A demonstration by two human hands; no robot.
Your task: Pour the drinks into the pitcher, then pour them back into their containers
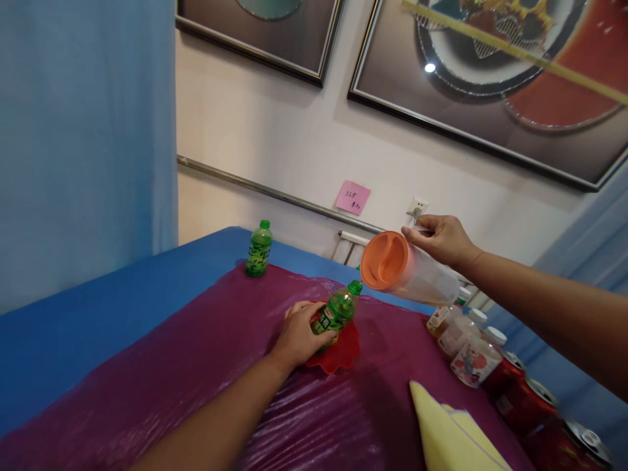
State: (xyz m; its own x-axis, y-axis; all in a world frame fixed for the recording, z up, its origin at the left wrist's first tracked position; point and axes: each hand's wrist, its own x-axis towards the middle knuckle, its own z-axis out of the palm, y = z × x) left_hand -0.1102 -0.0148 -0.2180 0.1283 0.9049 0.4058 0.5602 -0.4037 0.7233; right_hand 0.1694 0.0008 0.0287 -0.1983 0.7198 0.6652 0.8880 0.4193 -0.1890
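Note:
My left hand [300,333] is wrapped round a green-labelled drink bottle [337,311], which leans to the right over a red scalloped dish [343,350]. A green cap or rim tops the bottle. My right hand [444,241] grips the handle of a clear plastic pitcher [429,278] with an orange lid [385,260]. The pitcher lies tilted, its lid end just above and right of the bottle's top. A little pale liquid shows along its lower side. Whether any liquid flows between them I cannot tell.
Another green bottle [259,248] stands at the back left on the purple plastic sheet [196,347]. Along the right edge run several bottles [475,360] and red cans [527,405]. A folded yellow cloth [451,428] lies front right. Behind is a wall with a metal rail [275,193].

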